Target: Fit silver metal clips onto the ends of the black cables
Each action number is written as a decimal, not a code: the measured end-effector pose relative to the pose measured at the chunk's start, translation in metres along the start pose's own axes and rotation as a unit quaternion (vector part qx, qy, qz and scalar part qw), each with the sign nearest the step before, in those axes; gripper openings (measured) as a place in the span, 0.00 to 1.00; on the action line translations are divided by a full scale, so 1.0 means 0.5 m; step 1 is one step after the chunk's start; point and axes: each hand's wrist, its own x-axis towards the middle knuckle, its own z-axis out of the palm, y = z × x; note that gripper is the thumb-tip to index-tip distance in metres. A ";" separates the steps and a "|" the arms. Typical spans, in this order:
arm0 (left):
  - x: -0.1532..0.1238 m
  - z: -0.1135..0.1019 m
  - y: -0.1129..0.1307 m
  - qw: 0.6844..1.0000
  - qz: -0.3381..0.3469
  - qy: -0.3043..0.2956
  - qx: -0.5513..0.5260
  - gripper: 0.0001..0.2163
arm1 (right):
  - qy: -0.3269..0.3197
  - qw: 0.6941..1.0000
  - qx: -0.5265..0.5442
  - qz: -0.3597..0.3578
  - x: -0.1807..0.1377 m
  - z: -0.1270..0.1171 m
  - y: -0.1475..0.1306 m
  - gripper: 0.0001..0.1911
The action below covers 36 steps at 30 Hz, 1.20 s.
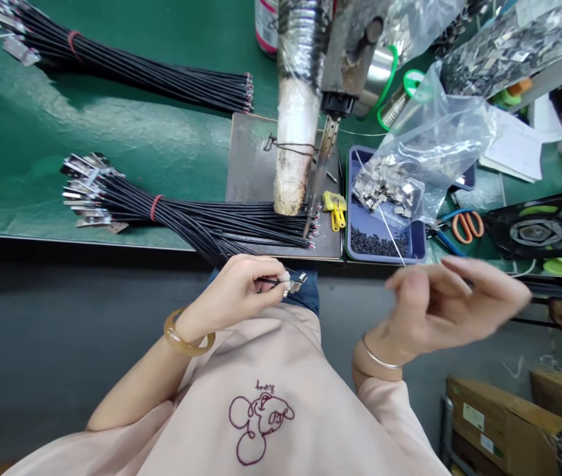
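My left hand [246,284] is closed in a pinch on a black cable [267,281] with a shiny metal connector [297,284] at its tip, just off the bench's front edge. My right hand [449,297], slightly blurred, is raised to the right, thumb and forefinger together and the other fingers looser. A thin strand of solder wire [391,231] runs down to those fingertips. Behind my left hand lies a tied bundle of black cables [186,215] with metal connectors at its left end. A soldering iron [324,158] hangs tip down over the stripped cable ends, beside a white tube [293,152].
Another cable bundle [152,73] lies farther back. A blue tray [353,231] holds metal connector shells [385,185] and small black pieces [375,243]. Orange-handled pliers [467,226], a black fan [539,228], a yellow clip [335,208] and solder spools [400,99] stand around. Cardboard boxes [499,423] are lower right.
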 end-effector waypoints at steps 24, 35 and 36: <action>0.066 -0.012 -0.036 0.937 0.132 0.166 0.279 0.10 | -0.151 0.962 -0.226 0.015 0.108 -0.017 0.149 0.05; 0.037 -0.003 -0.003 0.931 0.199 0.042 0.302 0.13 | -0.213 0.943 -0.256 0.006 0.132 0.015 0.166 0.07; 0.037 0.004 -0.004 0.928 0.192 0.063 0.313 0.13 | -0.198 0.949 -0.247 0.006 0.134 0.017 0.163 0.08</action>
